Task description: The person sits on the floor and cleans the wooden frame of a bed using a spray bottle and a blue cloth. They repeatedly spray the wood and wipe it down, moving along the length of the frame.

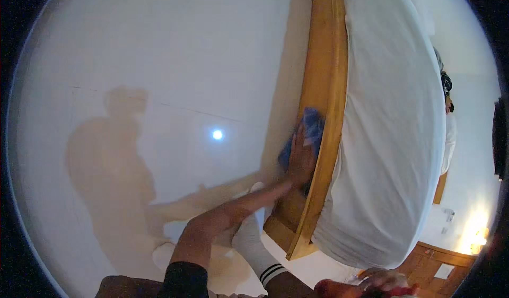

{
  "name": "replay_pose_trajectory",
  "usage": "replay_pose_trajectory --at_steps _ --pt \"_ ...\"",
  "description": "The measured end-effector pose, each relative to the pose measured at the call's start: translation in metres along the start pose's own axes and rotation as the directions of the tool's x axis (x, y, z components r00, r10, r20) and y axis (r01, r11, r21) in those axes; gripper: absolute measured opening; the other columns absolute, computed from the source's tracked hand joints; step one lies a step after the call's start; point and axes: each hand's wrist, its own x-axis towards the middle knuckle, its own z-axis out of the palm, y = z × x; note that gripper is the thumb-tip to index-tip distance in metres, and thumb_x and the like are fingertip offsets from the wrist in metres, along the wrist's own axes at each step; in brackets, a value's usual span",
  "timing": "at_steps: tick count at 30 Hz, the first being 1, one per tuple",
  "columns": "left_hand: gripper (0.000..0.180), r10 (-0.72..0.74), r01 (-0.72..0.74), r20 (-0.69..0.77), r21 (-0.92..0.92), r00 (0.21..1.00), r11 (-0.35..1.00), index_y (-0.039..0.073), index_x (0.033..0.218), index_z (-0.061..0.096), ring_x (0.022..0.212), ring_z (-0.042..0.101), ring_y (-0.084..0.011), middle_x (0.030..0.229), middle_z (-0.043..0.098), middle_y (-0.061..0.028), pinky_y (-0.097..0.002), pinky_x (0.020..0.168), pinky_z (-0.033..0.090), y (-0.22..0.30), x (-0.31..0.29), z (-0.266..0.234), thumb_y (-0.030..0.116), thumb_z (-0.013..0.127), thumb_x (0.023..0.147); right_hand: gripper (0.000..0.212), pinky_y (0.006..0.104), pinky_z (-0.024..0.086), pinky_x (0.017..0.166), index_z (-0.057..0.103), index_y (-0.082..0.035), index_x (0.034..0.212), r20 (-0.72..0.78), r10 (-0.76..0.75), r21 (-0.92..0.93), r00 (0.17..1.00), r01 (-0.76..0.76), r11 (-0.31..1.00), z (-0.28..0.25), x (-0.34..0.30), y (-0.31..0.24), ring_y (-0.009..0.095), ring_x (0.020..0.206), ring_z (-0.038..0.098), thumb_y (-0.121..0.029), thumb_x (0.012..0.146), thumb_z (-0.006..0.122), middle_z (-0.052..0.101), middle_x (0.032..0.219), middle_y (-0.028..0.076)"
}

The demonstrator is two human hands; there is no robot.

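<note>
My left hand [302, 157], reaching out from a black sleeve, presses a crumpled blue cloth [314, 122] against the side board of a wooden bed frame [319, 49]. Its fingers point away from me along the board, and cloth shows on both sides of them. The hand is slightly blurred. At the lower right edge is my right hand [384, 279], with its fingers curled round something red [331, 287] that is mostly cut off by the picture's edge. I cannot make out what the red thing is.
A mattress with a white sheet [389, 112] lies on the frame. My foot in a white sock with black stripes [254, 245] rests on the pale floor [175, 43], near the frame's corner. A lit lamp [479, 239] and a wooden door [435, 266] are at the lower right.
</note>
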Motion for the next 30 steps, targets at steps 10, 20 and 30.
replay_pose_trajectory --at_steps 10,20,30 --pt "0.038 0.316 -0.301 0.052 0.48 0.947 0.824 -0.015 0.124 0.051 0.146 0.024 -0.0432 0.155 0.027 -0.0304 -0.0575 0.119 0.02 -0.042 0.029 0.008 0.012 0.037 0.102 0.054 0.0351 0.052 0.07 0.061 0.006 0.11 0.105 0.895 -0.395 0.434 -0.808 0.438 0.09 0.051 0.012 0.023 0.072 0.066 -0.045 0.1 0.047 0.068 0.079 0.017" --pt "0.04 -0.087 0.083 0.01 0.197 0.996 0.977 -0.015 0.126 0.048 0.145 0.019 -0.0494 0.155 0.024 -0.0326 -0.0582 0.12 0.015 -0.031 -0.053 0.012 0.013 0.034 0.101 0.048 0.0265 0.048 0.046 0.055 -0.001 0.127 0.049 0.815 -0.363 0.577 -0.75 0.553 0.109 0.067 0.019 0.014 0.046 0.059 -0.041 0.101 0.055 0.064 0.064 0.01" --pt "0.048 -0.136 0.125 0.079 0.133 0.988 0.983 -0.007 0.143 0.037 0.149 0.015 -0.044 0.158 0.022 -0.0267 -0.06 0.119 0.016 -0.004 0.11 0.0 0.022 0.034 0.104 0.055 0.0281 0.053 0.05 0.038 -0.003 0.145 0.212 0.862 -0.355 0.46 -0.786 0.506 0.112 0.059 0.039 0.018 0.06 0.067 -0.033 0.102 0.053 0.063 0.119 0.009"
